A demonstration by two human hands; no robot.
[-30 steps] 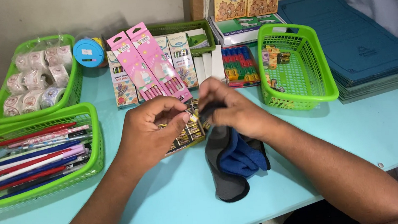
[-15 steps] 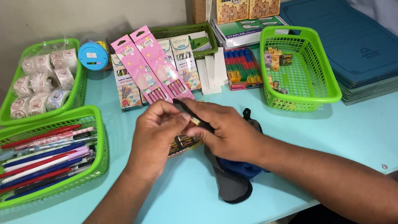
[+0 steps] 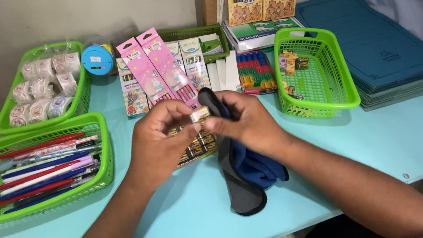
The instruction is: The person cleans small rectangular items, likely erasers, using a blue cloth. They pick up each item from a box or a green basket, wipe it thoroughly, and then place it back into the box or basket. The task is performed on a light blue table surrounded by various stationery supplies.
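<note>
Black pencil gone from right hand [image 3: 245, 121]; now pinches dark pouch [image 3: 241, 167]. Left hand [image 3: 164, 133] grip closed on small eraser [image 3: 199, 114].

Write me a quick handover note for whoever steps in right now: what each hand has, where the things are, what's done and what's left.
Left hand: pinches a small wrapped eraser at its fingertips, above the tray of the same items.
Right hand: holds the mouth of the dark pouch, whose lower part lies on the table.
Around: pen basket on the left, basket of tape rolls behind it, pink pencil boxes beyond the hands, a nearly empty green basket on the right.
Done: eraser lifted and brought to the pouch mouth.
Left: eraser is not yet inside the pouch; whether the pouch already holds anything cannot be seen.
</note>
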